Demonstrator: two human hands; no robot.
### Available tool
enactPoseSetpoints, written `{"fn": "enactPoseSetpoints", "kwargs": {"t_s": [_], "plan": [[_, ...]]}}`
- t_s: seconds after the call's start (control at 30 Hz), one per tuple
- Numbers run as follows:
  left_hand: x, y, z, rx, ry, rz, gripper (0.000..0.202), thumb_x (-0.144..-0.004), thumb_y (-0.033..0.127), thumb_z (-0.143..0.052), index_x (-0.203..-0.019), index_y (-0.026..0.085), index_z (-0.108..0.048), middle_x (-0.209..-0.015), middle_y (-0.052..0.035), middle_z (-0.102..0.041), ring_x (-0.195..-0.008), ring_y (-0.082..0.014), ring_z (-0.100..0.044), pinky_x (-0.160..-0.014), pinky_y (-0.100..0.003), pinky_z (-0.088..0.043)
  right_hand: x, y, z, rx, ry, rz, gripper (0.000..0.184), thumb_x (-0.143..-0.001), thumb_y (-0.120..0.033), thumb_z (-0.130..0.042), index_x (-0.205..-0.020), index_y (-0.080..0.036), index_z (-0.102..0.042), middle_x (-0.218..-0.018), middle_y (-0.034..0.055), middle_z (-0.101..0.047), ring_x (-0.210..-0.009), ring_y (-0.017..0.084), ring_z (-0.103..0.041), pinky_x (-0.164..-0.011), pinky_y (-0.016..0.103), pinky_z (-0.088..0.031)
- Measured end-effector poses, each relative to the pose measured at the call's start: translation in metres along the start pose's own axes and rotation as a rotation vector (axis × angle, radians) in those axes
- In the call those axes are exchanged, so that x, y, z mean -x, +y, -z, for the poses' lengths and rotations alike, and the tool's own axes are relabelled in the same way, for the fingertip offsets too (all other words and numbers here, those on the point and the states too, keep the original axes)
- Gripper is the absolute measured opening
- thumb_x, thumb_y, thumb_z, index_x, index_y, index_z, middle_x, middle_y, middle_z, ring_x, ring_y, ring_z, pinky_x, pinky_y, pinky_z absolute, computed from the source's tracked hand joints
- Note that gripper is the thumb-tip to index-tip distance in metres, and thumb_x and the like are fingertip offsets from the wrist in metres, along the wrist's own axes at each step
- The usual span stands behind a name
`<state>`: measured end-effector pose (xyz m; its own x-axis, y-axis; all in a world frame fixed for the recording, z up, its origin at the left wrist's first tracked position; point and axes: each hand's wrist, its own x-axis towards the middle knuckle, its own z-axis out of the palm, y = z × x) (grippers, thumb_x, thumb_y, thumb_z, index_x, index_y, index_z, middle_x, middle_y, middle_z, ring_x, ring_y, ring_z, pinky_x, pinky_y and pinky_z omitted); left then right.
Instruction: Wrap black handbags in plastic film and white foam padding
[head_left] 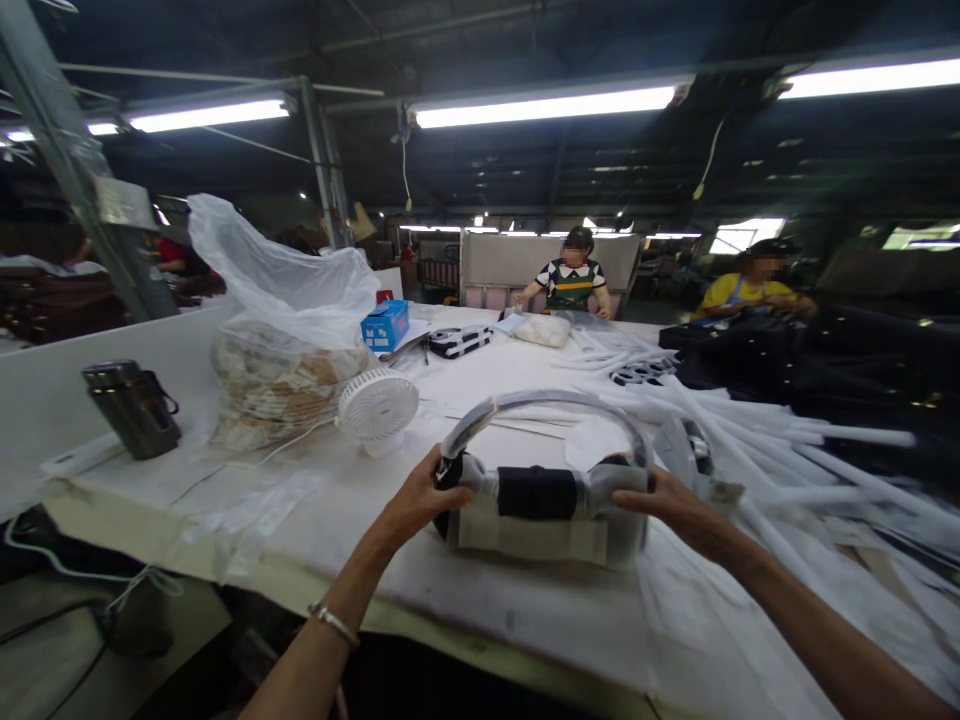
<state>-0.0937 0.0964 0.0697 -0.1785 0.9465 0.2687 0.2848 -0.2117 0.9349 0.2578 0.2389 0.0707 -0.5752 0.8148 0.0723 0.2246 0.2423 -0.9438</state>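
A wrapped bag handle (541, 470), a grey arched strap with a black band in its middle and pale padding below, stands on the white table (480, 600) in front of me. My left hand (417, 497) grips its left end, fingers curled round it. My right hand (667, 505) grips the right end in the same way. A thin bracelet sits on my left wrist.
A small white fan (377, 408), a clear bag of tags (281, 330), a dark flask (133, 408) and a blue box (385, 324) stand at the left. Several long white wrapped rods (787, 450) and black material (825, 370) lie right. Two people sit at the table's far side.
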Motion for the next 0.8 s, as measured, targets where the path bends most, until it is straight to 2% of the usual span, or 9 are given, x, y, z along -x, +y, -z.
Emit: {"fn": "enactPoseSetpoints", "kwargs": {"t_s": [0.1,0.2,0.27,0.33,0.43,0.5,0.6,0.7,0.8], "plan": [[-0.006,0.008,0.004,0.007,-0.063,0.01,0.061,-0.065,0.029,-0.079,-0.122,0.019,-0.061,-0.117,-0.0071,-0.064,-0.108,-0.0257,-0.055,-0.092,-0.033,-0.041,-0.001,0.008,0.0,-0.036,-0.028,-0.05,0.051,-0.068,-0.046,-0.078,-0.109,-0.017,-0.068,-0.105,0.009,-0.071,-0.101,0.031,-0.063,-0.089,0.042,-0.05],[-0.018,0.009,0.003,0.004,-0.121,0.05,0.04,-0.067,0.029,-0.077,-0.103,0.015,-0.068,-0.092,-0.0041,-0.067,-0.088,-0.0217,-0.059,-0.081,-0.031,-0.044,-0.005,0.016,-0.004,-0.007,0.037,-0.09,0.048,-0.065,-0.047,-0.079,-0.101,-0.016,-0.07,-0.098,0.0089,-0.073,-0.096,0.031,-0.065,-0.086,0.041,-0.051],[-0.026,0.006,0.001,-0.003,-0.114,0.061,0.025,-0.068,0.03,-0.075,-0.086,0.014,-0.067,-0.073,-0.0001,-0.062,-0.072,-0.0175,-0.055,-0.071,-0.029,-0.042,-0.01,0.02,-0.005,0.037,0.089,-0.115,0.047,-0.063,-0.048,-0.08,-0.095,-0.016,-0.07,-0.092,0.0087,-0.073,-0.091,0.031,-0.065,-0.082,0.041,-0.052],[-0.034,0.002,-0.002,-0.01,-0.084,0.065,0.021,-0.069,0.031,-0.073,-0.078,0.015,-0.064,-0.067,0.0021,-0.057,-0.067,-0.0153,-0.052,-0.066,-0.028,-0.039,-0.016,0.022,-0.006,0.065,0.124,-0.132,0.047,-0.061,-0.048,-0.08,-0.094,-0.015,-0.07,-0.091,0.0091,-0.073,-0.089,0.031,-0.065,-0.08,0.041,-0.052],[-0.042,-0.001,-0.004,-0.024,-0.034,0.081,0.024,-0.069,0.034,-0.073,-0.079,0.015,-0.062,-0.068,0.0023,-0.056,-0.069,-0.0163,-0.052,-0.067,-0.029,-0.039,-0.025,0.025,-0.004,0.067,0.13,-0.126,0.05,-0.061,-0.047,-0.082,-0.097,-0.015,-0.07,-0.092,0.0091,-0.073,-0.09,0.031,-0.065,-0.083,0.041,-0.051],[-0.043,-0.001,-0.002,-0.036,-0.024,0.1,0.03,-0.068,0.035,-0.075,-0.089,0.015,-0.064,-0.075,0.0004,-0.06,-0.077,-0.0193,-0.056,-0.073,-0.031,-0.041,-0.028,0.028,-0.002,0.053,0.113,-0.124,0.053,-0.062,-0.048,-0.081,-0.101,-0.015,-0.069,-0.095,0.0092,-0.073,-0.094,0.032,-0.065,-0.085,0.042,-0.051],[-0.037,-0.004,0.01,-0.027,-0.109,0.106,0.061,-0.063,0.035,-0.08,-0.118,0.017,-0.061,-0.103,-0.0056,-0.066,-0.1,-0.0266,-0.058,-0.089,-0.036,-0.043,-0.026,0.035,0.002,0.047,0.095,-0.122,0.058,-0.064,-0.05,-0.08,-0.109,-0.016,-0.067,-0.102,0.011,-0.072,-0.099,0.033,-0.065,-0.088,0.043,-0.051],[-0.02,-0.017,0.025,0.013,-0.22,0.076,0.089,-0.062,0.037,-0.083,-0.141,0.022,-0.044,-0.14,-0.0108,-0.051,-0.128,-0.032,-0.044,-0.109,-0.042,-0.031,-0.013,0.043,0.004,0.026,0.065,-0.096,0.068,-0.063,-0.049,-0.081,-0.12,-0.018,-0.063,-0.115,0.0127,-0.069,-0.108,0.035,-0.062,-0.091,0.044,-0.051],[-0.001,-0.034,0.031,0.054,-0.219,0.14,0.097,-0.062,0.038,-0.082,-0.146,0.023,-0.036,-0.15,-0.0118,-0.04,-0.137,-0.0334,-0.034,-0.114,-0.045,-0.024,0.003,0.05,0.003,-0.004,0.023,-0.095,0.071,-0.061,-0.048,-0.08,-0.123,-0.018,-0.064,-0.117,0.0135,-0.069,-0.112,0.037,-0.061,-0.093,0.044,-0.05]]}}
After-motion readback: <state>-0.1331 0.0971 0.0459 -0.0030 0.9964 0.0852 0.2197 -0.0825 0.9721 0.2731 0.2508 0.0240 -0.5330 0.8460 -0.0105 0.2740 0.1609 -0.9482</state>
